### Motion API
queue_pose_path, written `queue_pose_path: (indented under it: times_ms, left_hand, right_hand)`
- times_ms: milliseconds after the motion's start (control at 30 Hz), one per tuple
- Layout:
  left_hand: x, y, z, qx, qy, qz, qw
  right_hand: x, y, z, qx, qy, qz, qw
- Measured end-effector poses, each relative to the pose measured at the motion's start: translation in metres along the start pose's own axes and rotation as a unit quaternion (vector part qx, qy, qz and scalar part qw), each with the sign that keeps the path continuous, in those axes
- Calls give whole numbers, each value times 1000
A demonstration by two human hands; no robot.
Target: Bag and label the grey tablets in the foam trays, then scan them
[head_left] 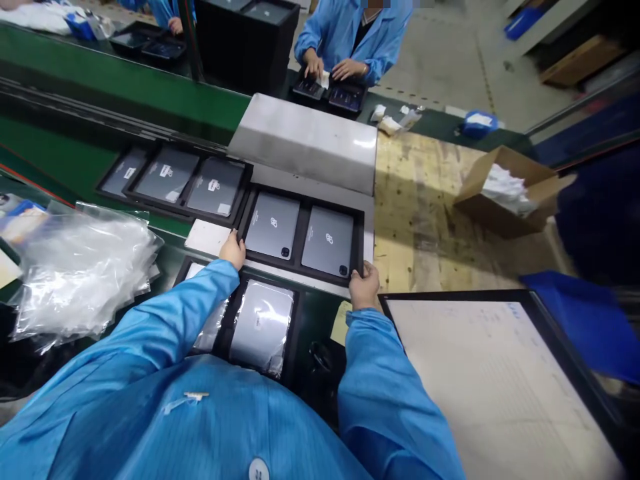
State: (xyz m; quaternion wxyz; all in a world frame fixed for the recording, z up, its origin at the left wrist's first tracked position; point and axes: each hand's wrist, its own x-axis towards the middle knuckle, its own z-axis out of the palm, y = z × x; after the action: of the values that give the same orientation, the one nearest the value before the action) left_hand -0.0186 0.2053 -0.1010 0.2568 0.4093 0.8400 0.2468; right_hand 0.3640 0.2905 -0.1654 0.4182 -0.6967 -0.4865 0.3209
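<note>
A black tray (300, 200) carries two grey tablets (273, 227) (327, 241) lying face down side by side. My left hand (233, 250) grips the tray's near left corner. At the near right corner my right hand (364, 285) holds the tray's edge. The tray rests on a grey platform in front of a metal housing (305, 140). Just below it, close to my body, another black tray (295, 333) holds bagged tablets (261, 323).
Further trays with tablets (167, 175) lie on the green conveyor (125, 87) to the left. A heap of clear plastic bags (80, 267) sits at my left. A framed sheet (500, 380) lies at right, a cardboard box (505, 190) beyond. A person in a blue coat (350, 33) works opposite.
</note>
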Motion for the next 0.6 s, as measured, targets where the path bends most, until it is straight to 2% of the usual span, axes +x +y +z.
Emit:
queue_pose_path:
  times_ms: [133,300,500,600]
  left_hand:
    - [8,10,-12,23,3,-13,1000]
    - [16,2,-22,66,21,50,996]
    - [22,-12,-11,-94,5,-38,995]
    - [30,-20,-17,-152,12,-61,986]
  right_hand:
    - [0,4,5,16,6,-11,1000]
    - [-6,3,17,3,11,-42,999]
    - [-5,2,16,-35,-32,-37,998]
    - [-8,-11,17,-102,-33,-24,994]
